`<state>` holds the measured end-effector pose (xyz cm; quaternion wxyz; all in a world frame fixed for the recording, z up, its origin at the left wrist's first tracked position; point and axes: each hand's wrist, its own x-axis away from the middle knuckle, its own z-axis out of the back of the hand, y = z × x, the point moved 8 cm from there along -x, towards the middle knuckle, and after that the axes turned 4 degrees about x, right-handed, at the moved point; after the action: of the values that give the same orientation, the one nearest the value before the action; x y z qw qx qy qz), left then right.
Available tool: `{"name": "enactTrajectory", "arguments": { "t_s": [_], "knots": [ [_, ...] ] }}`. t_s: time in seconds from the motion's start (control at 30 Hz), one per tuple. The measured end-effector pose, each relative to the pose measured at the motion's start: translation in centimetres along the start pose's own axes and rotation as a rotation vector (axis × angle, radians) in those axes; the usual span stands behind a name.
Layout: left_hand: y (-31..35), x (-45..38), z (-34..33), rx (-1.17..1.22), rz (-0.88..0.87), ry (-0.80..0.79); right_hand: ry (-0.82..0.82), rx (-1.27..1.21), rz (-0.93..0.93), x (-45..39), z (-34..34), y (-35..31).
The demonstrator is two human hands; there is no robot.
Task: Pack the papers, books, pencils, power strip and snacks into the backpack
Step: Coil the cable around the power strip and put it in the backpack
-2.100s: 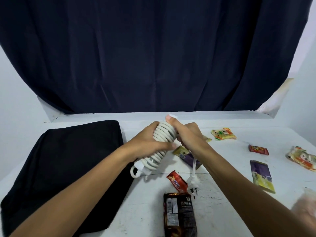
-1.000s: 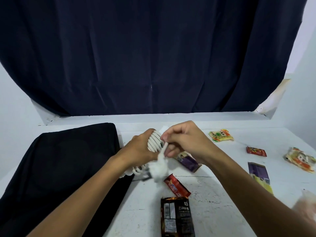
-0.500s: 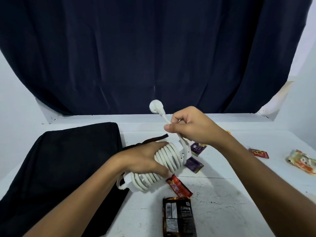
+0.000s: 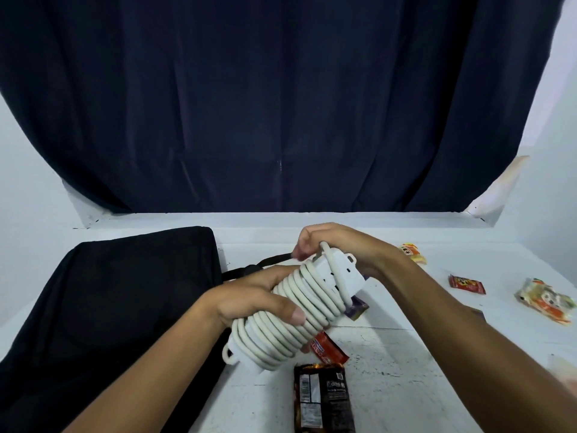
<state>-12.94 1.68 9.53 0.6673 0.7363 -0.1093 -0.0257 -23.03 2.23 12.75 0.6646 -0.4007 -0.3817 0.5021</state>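
Left hand (image 4: 249, 303) wraps its fingers around the power strip (image 4: 299, 304), cord coiled tight round it, held above the table (image 4: 390, 364). Right hand (image 4: 340, 248) pinches the cord end at the strip's far tip. Backpack (image 4: 125, 292) lies just left; snack packets (image 4: 323, 398) sit below the fingers.

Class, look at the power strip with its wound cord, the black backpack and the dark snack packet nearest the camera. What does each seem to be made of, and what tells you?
Power strip: white moulded plastic, smooth and slightly glossy; its cord looks rubbery.
Backpack: matte black woven fabric, probably; it reflects no light and lies limp.
Dark snack packet: thin glossy plastic film or foil, with printed label and crimped end.
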Motion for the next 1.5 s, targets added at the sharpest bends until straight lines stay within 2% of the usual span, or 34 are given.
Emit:
{"name": "enactTrajectory", "arguments": {
  "t_s": [0.07,0.2,0.3,0.5,0.67,0.8,0.87,1.0,1.03,1.17,1.23,1.33,1.4,1.5],
  "knots": [
    [-0.2,0.0,0.0,0.062,-0.02,-0.02,-0.026,-0.135,-0.01,0.0,-0.4,0.9],
    [-0.3,0.5,1.4,0.242,-0.064,0.013,0.058,-0.409,0.066,0.3,0.2,2.5],
    [-0.5,0.6,2.2,0.321,-0.085,0.039,0.0,-0.639,0.161,0.8,-0.3,2.8],
    [-1.4,0.1,3.7,0.35,-0.082,0.179,0.076,-0.408,0.178,0.7,-1.3,3.0],
    [-2.4,0.1,4.5,0.359,-0.03,0.235,0.041,-0.46,0.074,0.4,-2.0,3.5],
    [-2.7,0.5,4.1,0.368,0.085,0.176,0.043,-0.525,0.019,0.5,-2.8,4.6],
    [-2.7,0.4,4.5,0.477,0.134,0.173,0.135,-0.627,0.001,0.5,-2.9,5.8],
    [-2.3,0.0,5.4,0.725,0.072,0.152,0.377,-1.009,-0.065,0.2,-3.2,8.7],
    [-2.4,-0.1,5.8,0.755,0.041,0.184,0.424,-1.05,-0.057,0.3,-3.0,8.9],
    [-1.9,1.5,9.1,0.753,-0.165,0.581,0.55,-1.155,0.019,1.1,-2.1,8.6],
    [-1.2,2.4,9.8,0.739,-0.315,0.674,0.6,-1.209,0.044,1.5,-1.9,8.7],
    [-0.8,3.3,10.1,0.47,-0.442,0.877,0.625,-1.14,0.079,1.8,-1.7,8.3],
    [-0.5,3.5,9.7,0.361,-0.486,0.941,0.603,-1.038,0.075,2.1,-1.4,7.6],
    [-0.2,3.7,9.8,0.379,-0.491,0.921,0.531,-0.929,0.075,2.7,-0.9,6.6]
  ]
}}
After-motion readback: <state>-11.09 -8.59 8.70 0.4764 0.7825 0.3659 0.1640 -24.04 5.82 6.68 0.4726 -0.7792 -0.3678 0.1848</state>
